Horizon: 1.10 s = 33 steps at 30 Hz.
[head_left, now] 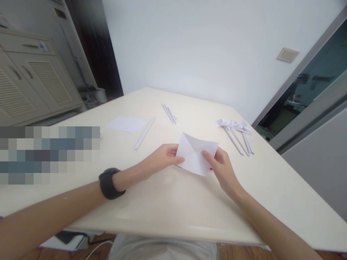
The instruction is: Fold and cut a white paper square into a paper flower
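Cream-coloured and pale under the light, the worktop [168, 213] spreads on all sides of the work and runs back to the wall [189, 47]. On its right side lies a bundle of paper tubes [237, 139], crossed at the far end by folded paper, beyond the right hand [221, 164] and to its right. Over on the left lie some flat sheets [126, 124], farther off than the left hand [170, 155]. The white sheet [193, 156] is straight ahead, directly between the hands, roughly square with no clear long axis; a crease slants from its far left corner toward the middle. The hands are apart, each pinching one side of it: left thumb on the near left corner, right thumb lying farther in over the right side, so neither is plainly nearer. A single rolled tube [145, 133] lies beyond the left hand, its long axis slanting from near left to far right. Slimmer tubes [168, 113] sit farther back, slanting the opposite way. Smallest is a red bit [211, 168] beside the right hand, too covered to identify.
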Tool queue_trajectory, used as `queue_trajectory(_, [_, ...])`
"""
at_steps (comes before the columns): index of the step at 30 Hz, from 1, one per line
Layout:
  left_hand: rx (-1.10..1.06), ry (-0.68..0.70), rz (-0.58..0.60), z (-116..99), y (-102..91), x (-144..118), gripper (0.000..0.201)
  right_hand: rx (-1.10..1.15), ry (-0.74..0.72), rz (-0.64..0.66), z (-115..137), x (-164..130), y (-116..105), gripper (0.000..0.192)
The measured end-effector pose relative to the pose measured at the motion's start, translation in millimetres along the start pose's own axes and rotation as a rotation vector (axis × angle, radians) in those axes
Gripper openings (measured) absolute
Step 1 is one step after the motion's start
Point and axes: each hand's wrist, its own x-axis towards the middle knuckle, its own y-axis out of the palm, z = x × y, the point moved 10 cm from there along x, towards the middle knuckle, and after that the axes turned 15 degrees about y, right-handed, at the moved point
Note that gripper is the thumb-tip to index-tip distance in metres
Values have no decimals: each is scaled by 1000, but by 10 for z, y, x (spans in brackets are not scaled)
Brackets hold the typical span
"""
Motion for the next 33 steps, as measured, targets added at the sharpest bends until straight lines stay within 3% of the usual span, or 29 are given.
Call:
queue_trajectory(3, [38, -46, 26, -1, 23, -9, 31, -88, -85, -51, 101, -37, -22, 20])
queue_trajectory(6, [38, -59, 55, -14, 65, -22, 31, -212, -261, -77, 299, -138, 31, 17])
queue_trajectory(9, [4, -45, 75, -11, 96, -27, 31, -313, -394, -77, 439, -255, 114, 23])
queue_trajectory(16, [-109, 8, 53, 7, 76, -4, 34, -352, -538, -18, 545, -398, 195, 33])
queue_trajectory(26, [-375, 21, 13, -49, 126, 20, 29, -518, -607, -6, 446, -357, 326, 35])
queue_trajectory(33, [-233, -30, 109, -156, 196, -53, 46, -526, -541, -21, 442, -328, 298, 32])
